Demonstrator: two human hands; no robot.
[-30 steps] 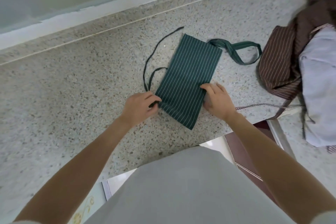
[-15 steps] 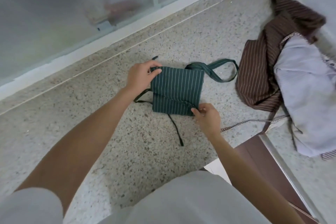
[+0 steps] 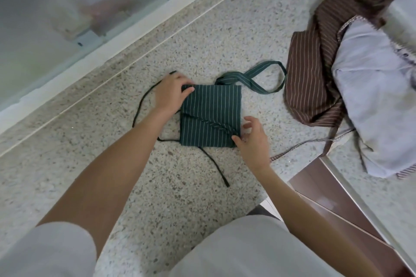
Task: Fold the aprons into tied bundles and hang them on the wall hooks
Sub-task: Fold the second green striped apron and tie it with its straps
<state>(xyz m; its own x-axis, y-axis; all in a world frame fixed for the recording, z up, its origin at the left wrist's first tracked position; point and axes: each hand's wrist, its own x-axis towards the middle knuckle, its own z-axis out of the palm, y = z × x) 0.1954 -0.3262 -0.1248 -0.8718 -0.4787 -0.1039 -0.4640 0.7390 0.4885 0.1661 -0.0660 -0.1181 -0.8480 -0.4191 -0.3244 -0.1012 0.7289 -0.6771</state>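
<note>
Risk: dark-green white-striped folded cloth apron (image 3: 211,114), mid speckled stone bench (image 3: 184,186), springing open w/ ties unknotted, since left hand (image 3: 172,93) only presses its far-left corner, fingers flat, & right hand (image 3: 253,139) sits spread, gripping nothing, at near-right corner.

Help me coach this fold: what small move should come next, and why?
Probably pick up the loose tie trailing below the folded green apron and wrap it around. The apron already lies in a compact square, the left hand presses its upper left corner, and the right hand sits open at the lower right corner.
</note>
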